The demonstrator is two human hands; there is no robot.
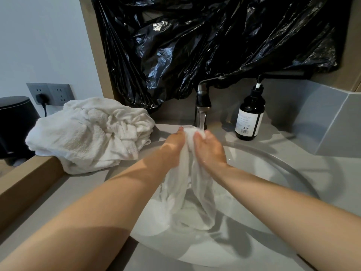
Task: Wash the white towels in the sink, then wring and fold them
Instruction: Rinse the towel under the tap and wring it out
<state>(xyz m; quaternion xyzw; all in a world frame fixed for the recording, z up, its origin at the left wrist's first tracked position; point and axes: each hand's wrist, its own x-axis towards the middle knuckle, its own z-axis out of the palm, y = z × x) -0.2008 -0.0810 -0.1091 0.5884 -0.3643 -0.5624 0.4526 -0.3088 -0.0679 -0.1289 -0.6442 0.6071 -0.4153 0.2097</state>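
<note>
While water runs from the faucet [203, 102], both hands hold one wet white towel [187, 192] up under the stream. The left hand [172, 145] and the right hand [210, 149] face each other. Each grip is closed round the bunched top of the cloth, with the fingertips just below the spout. The rest of the towel hangs down between the forearms, and its lower end trails in the bowl of the sink [293, 169].

By the look of it, the task is in its early part. This towel is being wetted or rubbed, so washing is under way; it has not yet been wrung or folded. A crumpled heap of white towels [88, 133] lies on the counter [332, 182] to the left of the sink, apart from the hands. It looks dry and unfolded, so these probably wait their turn. How many are in the heap cannot be told. No folded towel shows anywhere in view.

A dark pump bottle [249, 116] stands on the counter just right of the faucet. Black plastic sheeting [195, 45] hangs over the wall behind.
</note>
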